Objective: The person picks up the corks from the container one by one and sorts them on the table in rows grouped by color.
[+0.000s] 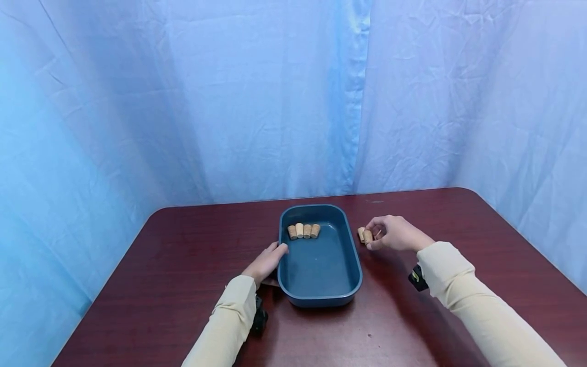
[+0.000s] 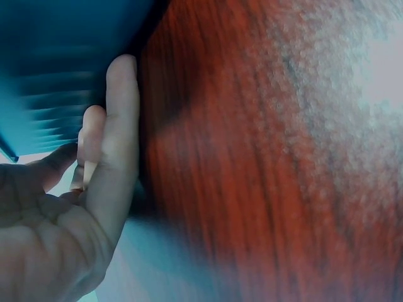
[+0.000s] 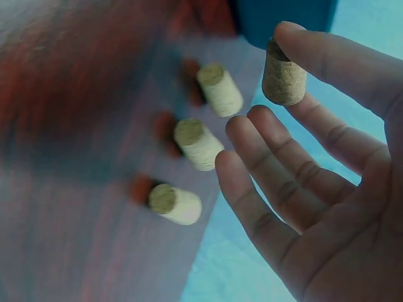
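A deep blue tray [image 1: 320, 272] stands on the table with several cork stoppers [image 1: 308, 232] in a row near its far left corner. My left hand [image 1: 267, 262] holds the tray's left side, thumb over the rim. In the left wrist view, its fingers [image 2: 121, 113] reach along the outside, low by the tabletop. Right of the tray, my right hand [image 1: 392, 233] pinches a cork stopper [image 3: 284, 77] between thumb and forefinger; the other fingers are spread. Three more cork stoppers [image 3: 219, 90] stand below that hand in the right wrist view, partly hidden by it in the head view.
The dark red wooden table [image 1: 197, 244] has rounded far corners. Pale blue curtains [image 1: 257, 102] hang behind it and along both sides. Each wrist carries a small black device, such as the one [image 1: 418, 278] under the right cuff.
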Demonstrator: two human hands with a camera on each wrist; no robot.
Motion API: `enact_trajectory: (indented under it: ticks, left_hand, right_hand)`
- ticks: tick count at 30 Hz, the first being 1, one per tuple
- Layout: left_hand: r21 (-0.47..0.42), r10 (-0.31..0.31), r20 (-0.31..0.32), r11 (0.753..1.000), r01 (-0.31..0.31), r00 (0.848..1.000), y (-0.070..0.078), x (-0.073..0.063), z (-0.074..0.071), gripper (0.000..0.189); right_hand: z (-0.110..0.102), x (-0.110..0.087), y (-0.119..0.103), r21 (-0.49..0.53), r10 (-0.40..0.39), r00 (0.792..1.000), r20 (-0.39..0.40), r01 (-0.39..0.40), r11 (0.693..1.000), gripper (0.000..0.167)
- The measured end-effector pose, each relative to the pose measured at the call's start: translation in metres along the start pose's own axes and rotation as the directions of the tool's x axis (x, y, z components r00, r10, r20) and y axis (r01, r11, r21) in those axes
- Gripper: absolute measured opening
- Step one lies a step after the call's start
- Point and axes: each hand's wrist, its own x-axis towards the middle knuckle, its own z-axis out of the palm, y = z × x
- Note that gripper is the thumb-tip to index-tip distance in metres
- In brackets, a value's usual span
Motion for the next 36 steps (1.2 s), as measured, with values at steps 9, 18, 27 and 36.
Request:
enact_trajectory:
  ticks: [9, 18, 27, 36]
  left_hand:
    - [0.000, 0.006, -0.002, 1.000, -0.006, 1.000, 0.001, 0.000, 0.001, 0.071]
    - [0.005, 0.006, 0.003, 1.000, -0.006, 1.000, -0.001, 0.001, 0.002, 0.072]
    - [0.012, -0.007, -0.010, 1.000, 0.007, 1.000, 0.000, 0.001, 0.001, 0.072]
    - [-0.001, -0.014, -0.003, 1.000, 0.014, 1.000, 0.000, 0.001, 0.000, 0.071]
  right_hand:
    - [0.018, -0.007, 0.010, -0.002, -0.005, 1.000, 0.017, 0.005, 1.000, 0.030]
    - [0.029, -0.016, 0.009, -0.075, -0.051, 0.999, -0.018, 0.049, 0.996, 0.027]
    - [0.032, -0.016, 0.005, -0.113, -0.025, 0.999, -0.021, 0.023, 0.993, 0.028]
    - [0.033, -0.016, 0.004, -0.115, 0.013, 1.000, -0.014, -0.015, 0.993, 0.028]
